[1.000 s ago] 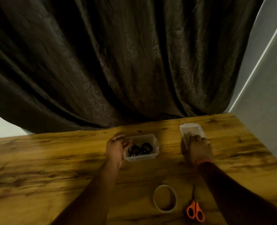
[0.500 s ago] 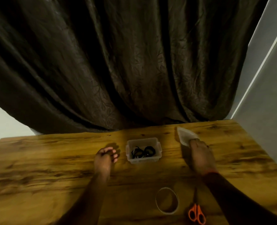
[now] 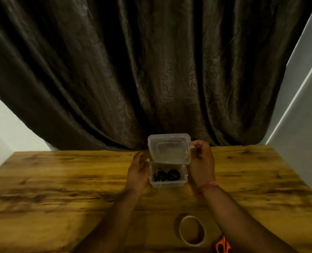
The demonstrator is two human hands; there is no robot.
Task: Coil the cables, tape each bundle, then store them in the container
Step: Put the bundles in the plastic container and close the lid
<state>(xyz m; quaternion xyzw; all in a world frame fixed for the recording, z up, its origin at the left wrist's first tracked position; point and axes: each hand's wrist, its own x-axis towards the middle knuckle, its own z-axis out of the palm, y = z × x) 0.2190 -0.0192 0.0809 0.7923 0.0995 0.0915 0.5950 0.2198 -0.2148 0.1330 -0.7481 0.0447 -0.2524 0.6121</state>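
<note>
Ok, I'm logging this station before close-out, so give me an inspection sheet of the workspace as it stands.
Surface: wooden table, dark grain streaks.
Job's things: clear container on the table; lid held tilted above its far edge.
Clutter: tape roll flat near the front edge; orange scissors, partly cut off by the frame.
Hands: right hand grips the lid's right edge; left hand open beside the container's left wall.
Cables: dark coiled bundles inside the container.
Surroundings: dark curtain behind; pale walls either side.
</note>
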